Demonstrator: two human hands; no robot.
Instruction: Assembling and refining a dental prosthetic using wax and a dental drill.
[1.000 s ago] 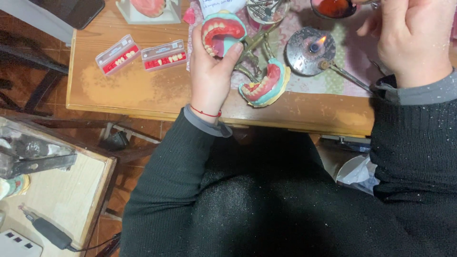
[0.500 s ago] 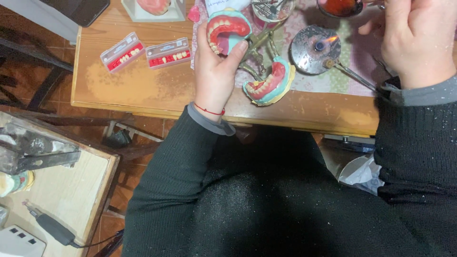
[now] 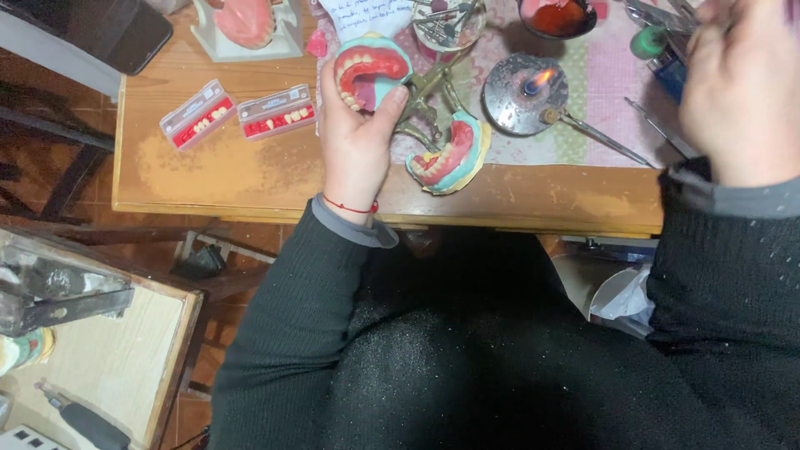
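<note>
Beside the lit burner (image 3: 527,93), left hand (image 3: 354,142) holds denture model (image 3: 371,71).

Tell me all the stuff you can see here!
Pink wax denture on teal base: one, held in left hand.
Second pink denture on teal base: one, lying near desk edge.
Clear tooth cards with red strips: two, desk left.
Round metal burner with small flame: one, on patterned mat.
Thin metal tool: one, beside burner.
Wooden desk: one, brown.
Black phone: one, top left.
Left hand: grips denture.
Right hand: raised at top right, blurred.
</note>
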